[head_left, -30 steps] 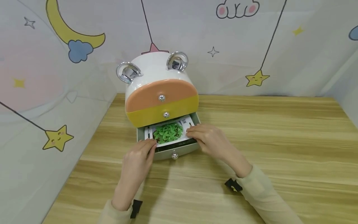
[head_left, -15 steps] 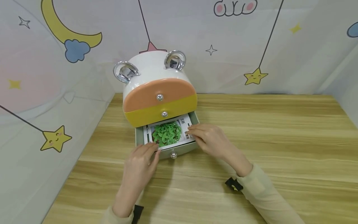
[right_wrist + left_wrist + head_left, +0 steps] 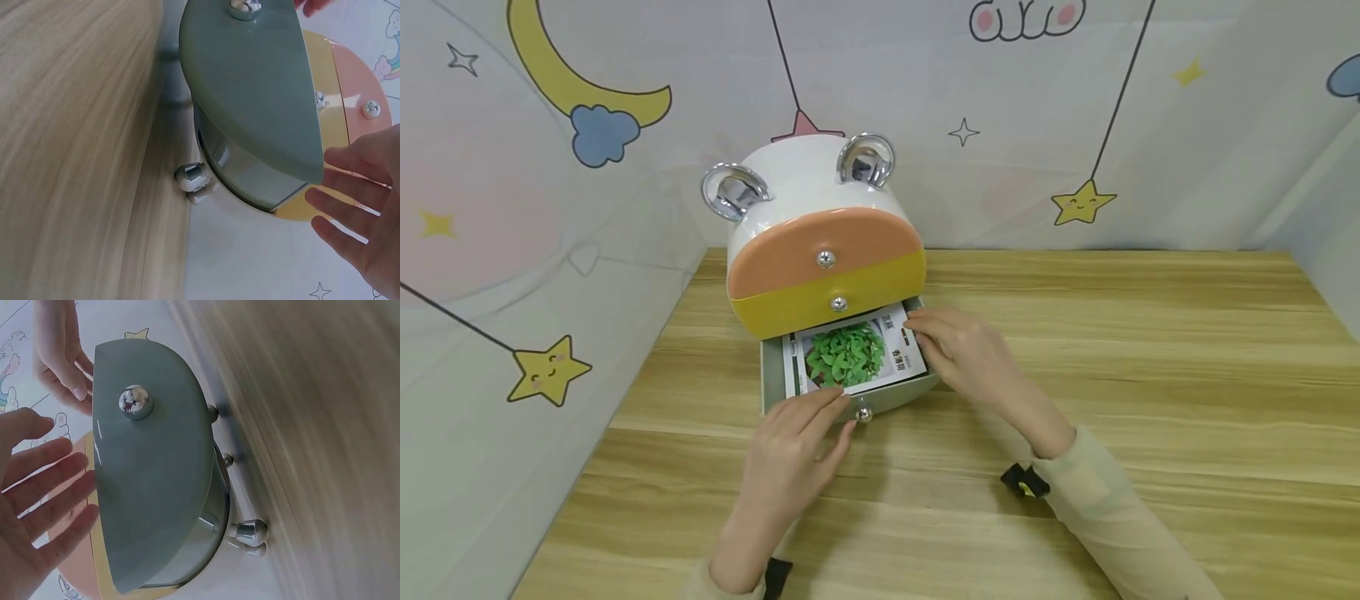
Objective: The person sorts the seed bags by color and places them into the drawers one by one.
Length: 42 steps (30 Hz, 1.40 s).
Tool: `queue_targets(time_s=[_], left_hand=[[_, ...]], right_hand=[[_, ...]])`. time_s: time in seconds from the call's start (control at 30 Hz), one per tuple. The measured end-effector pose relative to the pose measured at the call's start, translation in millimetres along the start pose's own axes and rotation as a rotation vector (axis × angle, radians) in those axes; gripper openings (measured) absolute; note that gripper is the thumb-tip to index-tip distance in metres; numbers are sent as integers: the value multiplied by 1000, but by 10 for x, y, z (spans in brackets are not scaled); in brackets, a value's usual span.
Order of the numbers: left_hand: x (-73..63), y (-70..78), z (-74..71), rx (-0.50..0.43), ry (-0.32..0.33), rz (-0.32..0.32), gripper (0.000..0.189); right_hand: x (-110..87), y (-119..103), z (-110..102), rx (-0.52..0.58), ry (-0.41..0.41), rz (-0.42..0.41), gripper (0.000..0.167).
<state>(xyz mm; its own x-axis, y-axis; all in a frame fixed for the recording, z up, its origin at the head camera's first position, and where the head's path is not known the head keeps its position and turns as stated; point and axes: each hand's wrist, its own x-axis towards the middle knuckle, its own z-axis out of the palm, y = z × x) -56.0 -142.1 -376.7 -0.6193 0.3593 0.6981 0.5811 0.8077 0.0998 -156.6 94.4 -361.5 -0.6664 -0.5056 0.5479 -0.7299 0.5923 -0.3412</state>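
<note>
A packet (image 3: 846, 354) printed with green leaves and dark characters lies flat inside the pulled-out green bottom drawer (image 3: 898, 395). My left hand (image 3: 793, 446) reaches over the drawer's front edge, fingertips at the packet's near border, thumb apart near the silver knob (image 3: 864, 413). In the left wrist view those fingers (image 3: 47, 469) are spread and nearly straight. At the drawer's right side, my right hand (image 3: 973, 358) has its fingertips by the packet's right border. The right wrist view shows these fingers (image 3: 350, 184) extended, with nothing gripped. Whatever lies beneath the packet is hidden.
The drawer belongs to a rounded white cabinet (image 3: 805, 187) with chrome ears, its orange drawer (image 3: 775, 262) and yellow drawer (image 3: 790, 314) closed. It stands on a wooden table (image 3: 1075, 333) before a patterned cloth backdrop (image 3: 1022, 108).
The packet has settled lower and flat into the drawer. My left hand has slid right along the front edge with its thumb moving away; my right hand has shifted slightly up the side.
</note>
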Motion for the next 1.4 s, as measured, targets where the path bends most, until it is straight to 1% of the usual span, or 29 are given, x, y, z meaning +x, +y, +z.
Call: queue_targets(time_s=[0.17, 0.23, 0.3, 0.4, 0.57, 0.67, 0.73, 0.9, 0.97, 1.07, 1.2, 1.3, 1.4], left_hand=[[33, 23, 7, -58, 86, 95, 22], [44, 27, 8, -59, 97, 136, 22], [46, 27, 9, -49, 89, 177, 22], [35, 15, 20, -17, 55, 237, 25], [27, -15, 72, 10, -39, 327, 30], [38, -24, 96, 18, -102, 377, 33], [43, -26, 102, 23, -142, 396, 34], [46, -38, 114, 24, -217, 417, 28], [42, -41, 130, 27, -233, 424, 26], [37, -43, 155, 34, -250, 424, 25], [40, -47, 180, 1, -272, 388, 19], [43, -53, 191, -35, -281, 359, 17], [37, -57, 199, -49, -290, 346, 19]], right_hand=[[27, 28, -17, 35, 7, 85, 36], [37, 39, -26, 48, 7, 122, 39], [51, 49, -35, 57, -3, 158, 42], [73, 59, -46, 80, -34, 219, 46], [114, 77, -55, 150, -88, 344, 60], [149, 99, -40, 198, -106, 393, 71], [178, 115, -29, 231, -116, 408, 76], [269, 161, -5, 314, -136, 431, 82], [312, 183, -2, 346, -133, 434, 83], [400, 203, -4, 394, -114, 410, 82], [553, 193, -16, 411, -85, 348, 78], [671, 174, -22, 409, -51, 322, 73], [763, 159, -28, 418, -13, 308, 69]])
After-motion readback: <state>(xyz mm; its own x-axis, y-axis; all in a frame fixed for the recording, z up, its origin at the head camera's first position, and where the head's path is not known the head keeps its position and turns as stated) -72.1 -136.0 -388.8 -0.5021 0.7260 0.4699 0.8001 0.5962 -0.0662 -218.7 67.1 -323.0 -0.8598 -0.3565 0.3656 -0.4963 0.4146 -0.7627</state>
